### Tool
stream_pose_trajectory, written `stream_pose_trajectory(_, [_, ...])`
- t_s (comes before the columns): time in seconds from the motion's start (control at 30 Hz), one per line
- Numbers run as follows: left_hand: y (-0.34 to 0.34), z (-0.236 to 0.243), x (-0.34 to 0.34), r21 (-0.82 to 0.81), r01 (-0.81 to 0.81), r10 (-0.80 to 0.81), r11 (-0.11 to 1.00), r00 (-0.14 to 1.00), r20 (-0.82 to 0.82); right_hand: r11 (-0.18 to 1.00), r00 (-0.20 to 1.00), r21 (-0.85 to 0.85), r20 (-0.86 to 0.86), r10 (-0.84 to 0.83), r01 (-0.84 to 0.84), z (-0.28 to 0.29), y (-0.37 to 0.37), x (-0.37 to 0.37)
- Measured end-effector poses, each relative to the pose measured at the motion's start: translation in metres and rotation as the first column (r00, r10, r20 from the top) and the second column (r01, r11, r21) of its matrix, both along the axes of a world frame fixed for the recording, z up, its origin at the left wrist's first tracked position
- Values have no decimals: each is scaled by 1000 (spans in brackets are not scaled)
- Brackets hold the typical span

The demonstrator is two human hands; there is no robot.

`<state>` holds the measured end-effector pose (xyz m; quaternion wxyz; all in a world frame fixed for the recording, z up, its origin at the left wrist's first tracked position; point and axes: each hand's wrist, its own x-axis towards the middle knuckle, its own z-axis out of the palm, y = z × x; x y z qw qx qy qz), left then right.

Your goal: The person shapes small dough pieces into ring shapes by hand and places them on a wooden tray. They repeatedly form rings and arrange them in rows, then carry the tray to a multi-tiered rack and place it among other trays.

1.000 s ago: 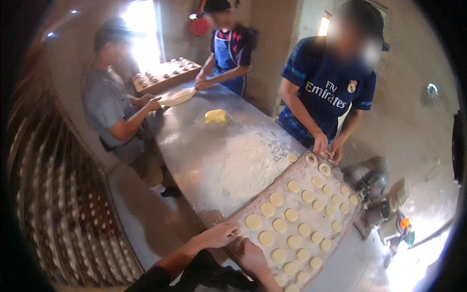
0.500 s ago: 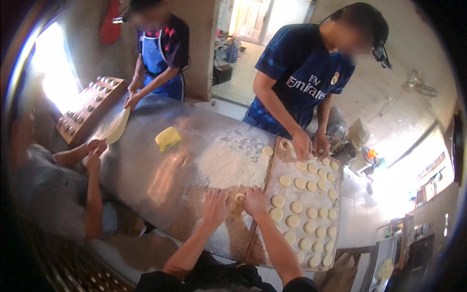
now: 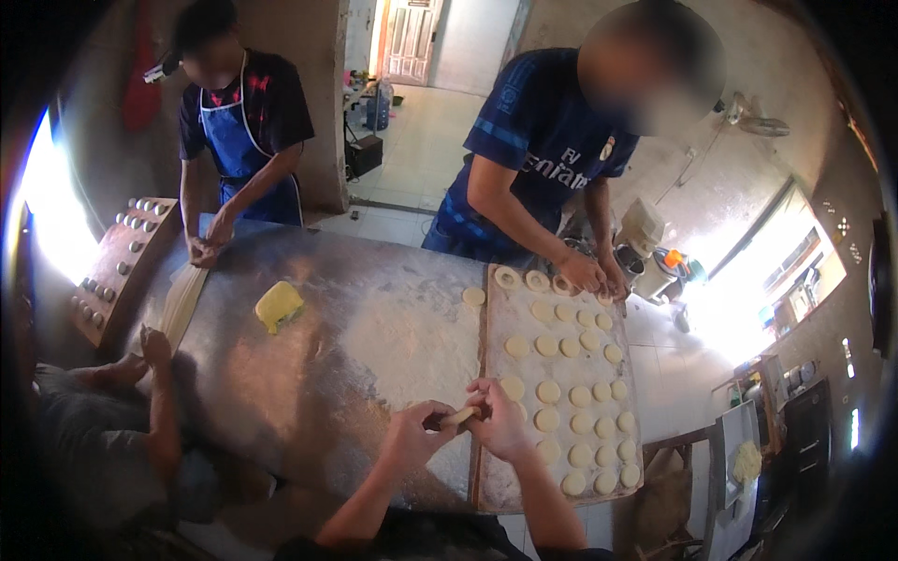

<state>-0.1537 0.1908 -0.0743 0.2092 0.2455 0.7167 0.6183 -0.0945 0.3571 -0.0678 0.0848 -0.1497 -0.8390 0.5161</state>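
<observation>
A small pale piece of dough (image 3: 459, 416) is held between my two hands, just above the near edge of the floured metal table (image 3: 253, 393). My left hand (image 3: 413, 438) pinches its left side, and the fingers of my right hand (image 3: 499, 423) close on its right side. Its full shape is partly hidden by my fingers. Close to my right hand lies a floured board (image 3: 505, 477) bearing several rows of flat round dough pieces (image 3: 548, 392). Along its far edge are dough rings (image 3: 508, 278).
Across the board, a person in a blue shirt (image 3: 533, 140) handles dough rings. At left, two people stretch a long dough strip (image 3: 183, 304). A yellow block (image 3: 279, 307) sits mid-table beside scattered flour (image 3: 412, 323). A tilted tray of small pieces (image 3: 126, 252) stands far left.
My hands have lifted the dough off the tabletop and now hold it between them. The view has shifted. The person across has moved along the board's far edge, where more rings now show.
</observation>
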Motion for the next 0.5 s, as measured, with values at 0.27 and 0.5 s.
stream_pose_trajectory(0.27, [31,-8,36,129,-316,330,940,745,-580,681,948,-662,-254,191,-314,-10,3,31])
stream_pose_trajectory(0.5, [75,-16,93,853,-37,-41,520,997,68,604,925,-745,-379,-37,-281,-22,43,82])
